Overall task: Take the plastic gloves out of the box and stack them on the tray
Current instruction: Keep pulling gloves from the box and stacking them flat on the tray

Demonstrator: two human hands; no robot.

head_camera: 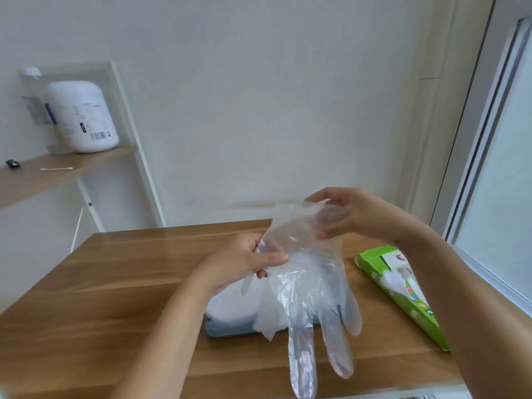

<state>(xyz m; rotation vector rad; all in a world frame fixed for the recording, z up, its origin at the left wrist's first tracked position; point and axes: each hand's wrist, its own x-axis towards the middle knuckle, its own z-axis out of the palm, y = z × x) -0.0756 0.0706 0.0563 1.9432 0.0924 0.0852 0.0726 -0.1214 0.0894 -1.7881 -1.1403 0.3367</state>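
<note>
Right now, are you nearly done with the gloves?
Not yet. A pile already lies on the tray. The left hand and right hand hold one more glove above it. It is not yet on the pile, and the box shows more white plastic at its opening.

A blue-grey flat tray on the wooden bench shows only its near left corner. A heap of clear plastic gloves covers the rest. The right forearm hides part of the green cardboard box. The bottom edge cuts off the longest finger of the raised thin clear plastic glove. Print on the white plastic jug on the far left wooden shelf is too small to read. A tiny black thing at the shelf's left end cannot be made out.
</note>
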